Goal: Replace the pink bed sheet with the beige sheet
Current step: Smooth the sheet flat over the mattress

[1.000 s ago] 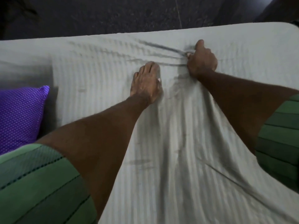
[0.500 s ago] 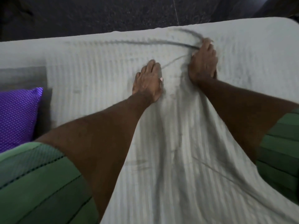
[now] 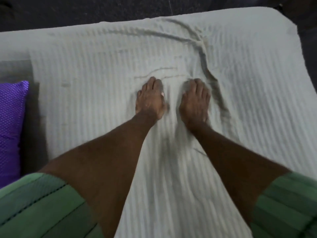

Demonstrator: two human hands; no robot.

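Your left hand (image 3: 149,98) and right hand (image 3: 195,100) lie flat, fingers straight, on the beige sheet (image 3: 248,100); its ridged wrinkle (image 3: 204,48) arcs far-right, nearer your right.

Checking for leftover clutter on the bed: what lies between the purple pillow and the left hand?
In the head view, only the striped beige sheet lies between the purple pillow and the left hand.

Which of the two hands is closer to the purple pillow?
The left hand. It presses the beige sheet on the side toward the purple pillow; the right hand lies beyond it, next to the long curved wrinkle.
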